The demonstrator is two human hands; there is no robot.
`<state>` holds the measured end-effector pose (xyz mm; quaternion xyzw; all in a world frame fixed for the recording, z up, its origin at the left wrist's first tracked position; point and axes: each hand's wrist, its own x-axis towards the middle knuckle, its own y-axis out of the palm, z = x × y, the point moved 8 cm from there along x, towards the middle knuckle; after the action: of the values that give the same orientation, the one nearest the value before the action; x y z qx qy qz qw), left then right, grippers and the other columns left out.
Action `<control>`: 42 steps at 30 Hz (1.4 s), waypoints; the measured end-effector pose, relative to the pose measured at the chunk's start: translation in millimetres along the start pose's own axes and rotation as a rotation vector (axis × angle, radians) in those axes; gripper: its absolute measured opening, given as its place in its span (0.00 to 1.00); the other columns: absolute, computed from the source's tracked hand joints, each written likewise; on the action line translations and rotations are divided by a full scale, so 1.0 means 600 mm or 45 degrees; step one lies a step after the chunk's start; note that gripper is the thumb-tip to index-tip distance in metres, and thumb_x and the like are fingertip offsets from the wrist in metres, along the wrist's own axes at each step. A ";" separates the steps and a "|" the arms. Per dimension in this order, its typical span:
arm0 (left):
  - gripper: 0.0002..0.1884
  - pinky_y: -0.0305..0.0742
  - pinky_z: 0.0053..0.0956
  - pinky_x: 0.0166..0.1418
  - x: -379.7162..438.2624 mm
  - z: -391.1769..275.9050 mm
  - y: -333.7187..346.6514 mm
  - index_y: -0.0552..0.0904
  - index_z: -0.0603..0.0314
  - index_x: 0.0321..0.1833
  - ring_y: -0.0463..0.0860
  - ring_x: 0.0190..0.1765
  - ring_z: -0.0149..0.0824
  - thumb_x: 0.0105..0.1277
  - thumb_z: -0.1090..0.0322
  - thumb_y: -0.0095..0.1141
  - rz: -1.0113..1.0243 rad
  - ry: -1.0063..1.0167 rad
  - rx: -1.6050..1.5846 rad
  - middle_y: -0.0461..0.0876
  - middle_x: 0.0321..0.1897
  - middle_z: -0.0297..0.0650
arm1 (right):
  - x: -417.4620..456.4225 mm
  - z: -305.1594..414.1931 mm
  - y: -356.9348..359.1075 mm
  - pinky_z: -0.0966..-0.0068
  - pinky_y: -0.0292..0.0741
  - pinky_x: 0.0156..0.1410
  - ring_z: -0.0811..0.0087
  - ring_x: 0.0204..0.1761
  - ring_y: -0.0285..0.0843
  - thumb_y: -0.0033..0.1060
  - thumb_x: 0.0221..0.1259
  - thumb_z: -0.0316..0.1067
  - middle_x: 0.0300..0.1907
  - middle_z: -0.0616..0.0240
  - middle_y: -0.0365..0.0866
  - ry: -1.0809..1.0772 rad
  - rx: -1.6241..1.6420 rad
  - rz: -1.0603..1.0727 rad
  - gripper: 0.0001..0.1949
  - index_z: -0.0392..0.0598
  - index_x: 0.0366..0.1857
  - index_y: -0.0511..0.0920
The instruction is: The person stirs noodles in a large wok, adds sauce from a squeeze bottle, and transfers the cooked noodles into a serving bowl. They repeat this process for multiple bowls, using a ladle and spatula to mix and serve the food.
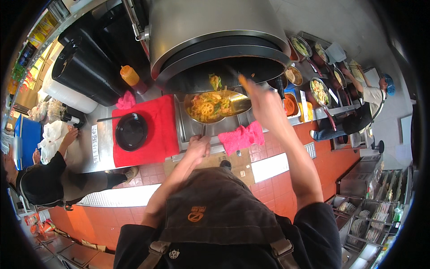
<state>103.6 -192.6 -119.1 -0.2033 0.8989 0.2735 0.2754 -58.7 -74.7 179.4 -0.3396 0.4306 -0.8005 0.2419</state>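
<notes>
My left hand (pixel 199 147) is closed on the handle of a metal pan (pixel 205 121) filled with noodles, lotus root slices and greens (pixel 210 107). My right hand (pixel 265 101), blurred, grips a tool whose orange part (pixel 244 82) points into the mouth of a large cooking drum (pixel 218 50). A metal chute or scoop (pixel 240 102) lies against the pan's right side. A piece of leafy food (pixel 215 81) shows at the drum's opening, above the pan. Left of the pan, an empty black bowl (pixel 131 131) rests on a red cloth (pixel 161 134).
A pink towel (pixel 241 137) hangs at the counter edge. A sauce bottle (pixel 133 79) stands near black stacked containers (pixel 87 72). Pans of food (pixel 319 92) and a sauce tray (pixel 290 105) line the right. One person (pixel 43 181) works at left, another (pixel 359 101) at far right.
</notes>
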 end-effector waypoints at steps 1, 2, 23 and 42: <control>0.11 0.66 0.31 0.20 -0.001 0.000 0.005 0.72 0.59 0.33 0.70 0.18 0.31 0.72 0.66 0.58 0.010 0.008 -0.009 0.71 0.19 0.35 | 0.054 0.005 0.008 0.49 0.82 0.43 0.39 0.34 0.85 0.51 0.60 0.19 0.28 0.41 0.84 -0.019 -0.108 -0.120 0.19 0.42 0.54 0.83; 0.11 0.67 0.31 0.20 -0.001 -0.003 0.013 0.72 0.59 0.33 0.71 0.18 0.31 0.72 0.66 0.58 0.023 0.022 -0.011 0.71 0.19 0.35 | 0.112 -0.021 0.044 0.52 0.84 0.45 0.41 0.36 0.86 0.52 0.60 0.22 0.30 0.42 0.85 -0.049 -0.238 -0.154 0.17 0.41 0.51 0.84; 0.09 0.62 0.29 0.18 0.007 0.037 0.062 0.74 0.62 0.34 0.68 0.16 0.28 0.72 0.69 0.56 0.094 0.008 0.012 0.70 0.19 0.34 | -0.253 -0.039 0.077 0.45 0.81 0.44 0.36 0.35 0.85 0.53 0.61 0.22 0.32 0.39 0.84 0.295 -0.109 0.632 0.32 0.42 0.75 0.66; 0.12 0.67 0.27 0.20 -0.310 -0.079 -0.374 0.76 0.62 0.37 0.74 0.18 0.28 0.71 0.61 0.58 -0.468 0.303 0.491 0.73 0.18 0.33 | -0.017 0.193 0.370 0.78 0.73 0.35 0.81 0.29 0.75 0.61 0.70 0.29 0.26 0.66 0.79 -0.027 0.745 0.782 0.19 0.42 0.64 0.81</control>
<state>343.4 -353.5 -58.2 -0.3373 0.9084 0.0174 0.2465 56.1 -242.5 32.6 -0.1207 0.2637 -0.7761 0.5599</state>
